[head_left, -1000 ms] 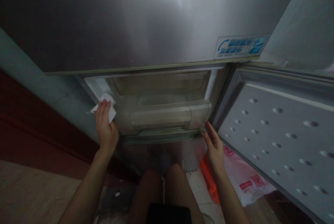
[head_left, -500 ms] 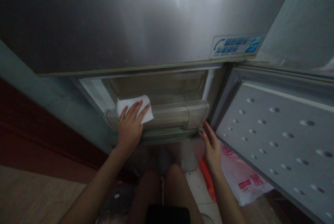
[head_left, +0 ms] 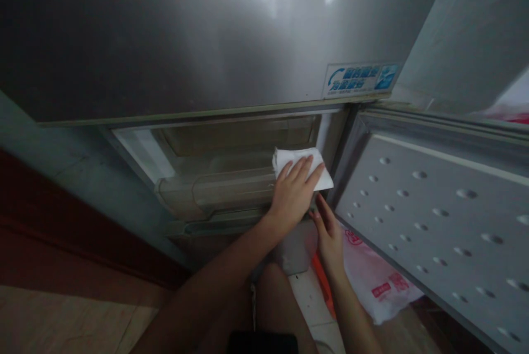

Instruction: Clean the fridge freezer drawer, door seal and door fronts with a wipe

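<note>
And here's my left hand (head_left: pixel 292 194), right across my body, fingers spread over the white cloth (head_left: pixel 303 164); I'm holding it nearly flat against the right end of the drawer (head_left: pixel 231 191), probably because an open hand keeps more of it in contact with that front; whether it's paper or fabric, I cannot tell. Over on the other side, my right hand (head_left: pixel 329 235) is at the drawer's lower right corner, thumb and fingers slightly parted; that's a sensible spot for steadying the front, I'd judge, though I cannot tell whether I'm grasping the edge or only touching it; the hinged door (head_left: pixel 438 222) stands swung out to the right, leaving the drawer front open to both arms; a plastic bag (head_left: pixel 380 285) lies on the floor beneath it.

Now, what's changed: half a second ago the cloth was over the left part of the drawer, and half a second before that it was bunched by the compartment's left side; it has travelled the whole width, and my left forearm now cuts across the drawer's lower edge; my right hand has kept to its corner throughout; the door remains open.
</note>
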The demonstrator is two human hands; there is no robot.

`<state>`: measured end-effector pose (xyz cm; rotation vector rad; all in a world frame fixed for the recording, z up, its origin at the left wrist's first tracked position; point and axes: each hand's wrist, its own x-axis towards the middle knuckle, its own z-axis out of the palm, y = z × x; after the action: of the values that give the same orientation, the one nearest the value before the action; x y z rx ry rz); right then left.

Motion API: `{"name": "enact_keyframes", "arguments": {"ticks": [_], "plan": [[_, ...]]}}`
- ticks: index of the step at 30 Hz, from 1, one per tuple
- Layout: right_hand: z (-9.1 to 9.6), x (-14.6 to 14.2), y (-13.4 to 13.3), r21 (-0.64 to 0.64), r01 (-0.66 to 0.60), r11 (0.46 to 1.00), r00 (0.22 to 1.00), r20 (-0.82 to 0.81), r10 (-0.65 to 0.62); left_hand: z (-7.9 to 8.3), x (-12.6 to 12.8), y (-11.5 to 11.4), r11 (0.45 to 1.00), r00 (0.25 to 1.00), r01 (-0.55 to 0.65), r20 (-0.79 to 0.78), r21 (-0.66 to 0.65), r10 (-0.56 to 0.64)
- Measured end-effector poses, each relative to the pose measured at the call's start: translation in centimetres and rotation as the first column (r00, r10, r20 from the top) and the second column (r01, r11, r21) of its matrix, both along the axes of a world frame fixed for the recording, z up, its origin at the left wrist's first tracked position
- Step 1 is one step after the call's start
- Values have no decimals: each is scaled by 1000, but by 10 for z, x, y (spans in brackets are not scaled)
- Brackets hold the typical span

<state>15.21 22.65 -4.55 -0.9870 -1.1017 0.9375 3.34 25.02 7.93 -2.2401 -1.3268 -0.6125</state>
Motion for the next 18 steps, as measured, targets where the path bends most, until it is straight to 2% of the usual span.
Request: {"name": "enact_keyframes", "arguments": {"ticks": [4, 9, 14, 18], "plan": [[-2, 1, 1, -10, 11, 1000, 1000, 16, -11, -2, 5, 4, 998, 998, 57, -26, 13, -56], [-8, 3, 4, -15, 4, 1000, 1000, -5, -4, -1, -29, -9, 995, 991, 103, -86, -16, -104], [-7, 4, 3, -9, -11, 1000, 1000, -6, 11, 2, -90, -31, 994, 987, 108, -121, -18, -109], [-5, 4, 2, -11, -10, 1000, 1000, -16, 10, 0, -161, -54, 996, 990, 89, -108, -2, -88]]}}
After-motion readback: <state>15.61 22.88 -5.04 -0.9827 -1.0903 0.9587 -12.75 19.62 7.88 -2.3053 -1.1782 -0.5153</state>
